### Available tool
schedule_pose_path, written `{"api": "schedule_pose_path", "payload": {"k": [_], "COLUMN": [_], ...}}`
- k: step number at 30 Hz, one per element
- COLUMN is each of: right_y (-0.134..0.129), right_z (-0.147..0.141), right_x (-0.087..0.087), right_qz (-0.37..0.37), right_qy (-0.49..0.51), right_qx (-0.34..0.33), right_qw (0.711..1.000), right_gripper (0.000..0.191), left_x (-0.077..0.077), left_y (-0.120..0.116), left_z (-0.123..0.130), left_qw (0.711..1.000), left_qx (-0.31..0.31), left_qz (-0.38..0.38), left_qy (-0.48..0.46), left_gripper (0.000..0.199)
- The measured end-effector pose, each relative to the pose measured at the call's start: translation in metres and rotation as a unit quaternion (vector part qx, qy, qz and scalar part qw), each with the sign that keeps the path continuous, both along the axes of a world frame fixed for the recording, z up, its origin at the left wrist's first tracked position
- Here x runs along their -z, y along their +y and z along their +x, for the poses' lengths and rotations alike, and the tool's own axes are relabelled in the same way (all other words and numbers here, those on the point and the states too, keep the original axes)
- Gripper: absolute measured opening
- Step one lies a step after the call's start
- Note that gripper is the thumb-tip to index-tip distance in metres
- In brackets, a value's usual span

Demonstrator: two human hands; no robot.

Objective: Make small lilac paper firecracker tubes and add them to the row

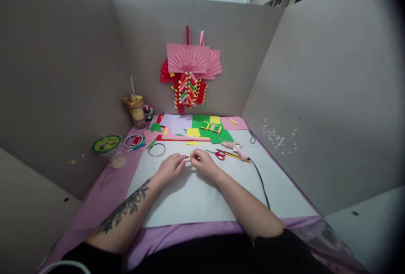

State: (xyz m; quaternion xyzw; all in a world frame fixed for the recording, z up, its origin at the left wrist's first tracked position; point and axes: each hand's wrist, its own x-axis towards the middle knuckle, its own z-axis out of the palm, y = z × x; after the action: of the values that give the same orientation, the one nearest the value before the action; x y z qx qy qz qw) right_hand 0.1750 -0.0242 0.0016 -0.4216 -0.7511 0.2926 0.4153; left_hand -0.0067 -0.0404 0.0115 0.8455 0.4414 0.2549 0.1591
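Between my two hands is a small lilac paper roll (pixel 186 159) with a yellow band at its right end. My left hand (pixel 172 167) is closed on the lilac end. At the yellow end, the fingers of my right hand (pixel 202 162) pinch together; they hide part of the roll. Both hands are just above the white sheet (pixel 193 202). To the right of my right hand lie red-handled scissors (pixel 219 154) and a pencil (pixel 232 155). A tape ring (pixel 157 150) lies beyond my left hand.
A pink glue gun (pixel 240 152) trails a black cord at right. Coloured papers (pixel 177 122) and a row of green-and-yellow paper rolls (pixel 211 127) lie at the back. A drink cup (pixel 137 111) and a lidded tub (pixel 107 144) stand left. Paper fan ornaments (pixel 190 61) hang on the grey panel.
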Motion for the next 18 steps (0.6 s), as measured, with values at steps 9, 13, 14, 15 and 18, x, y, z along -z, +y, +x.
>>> {"api": "schedule_pose_path", "payload": {"k": [9,13,14,15,18], "right_y": [-0.0002,-0.0001,-0.0002,-0.0005,-0.0021], "right_z": [-0.0027,-0.0026,-0.0026,-0.0028,-0.0035], "right_x": [0.0019,0.0025,0.0023,0.002,-0.0001], "right_qz": [-0.077,-0.115,-0.126,-0.136,-0.166], "right_qy": [0.072,0.096,0.103,0.11,0.126], "right_qx": [-0.002,-0.004,-0.005,-0.005,-0.006], "right_qw": [0.994,0.989,0.987,0.985,0.978], "right_gripper": [0.004,0.003,0.004,0.004,0.006], "left_x": [0.0029,0.0047,0.0047,0.0043,0.0027], "left_y": [0.0009,0.0016,0.0015,0.0014,0.0011], "left_z": [-0.0008,-0.0011,-0.001,-0.0008,-0.0005], "left_qw": [0.998,0.995,0.994,0.994,0.99], "left_qx": [-0.014,-0.023,-0.025,-0.026,-0.025], "left_qz": [0.049,0.069,0.076,0.085,0.107], "left_qy": [0.045,0.064,0.067,0.071,0.084], "left_gripper": [0.035,0.033,0.032,0.032,0.031]}}
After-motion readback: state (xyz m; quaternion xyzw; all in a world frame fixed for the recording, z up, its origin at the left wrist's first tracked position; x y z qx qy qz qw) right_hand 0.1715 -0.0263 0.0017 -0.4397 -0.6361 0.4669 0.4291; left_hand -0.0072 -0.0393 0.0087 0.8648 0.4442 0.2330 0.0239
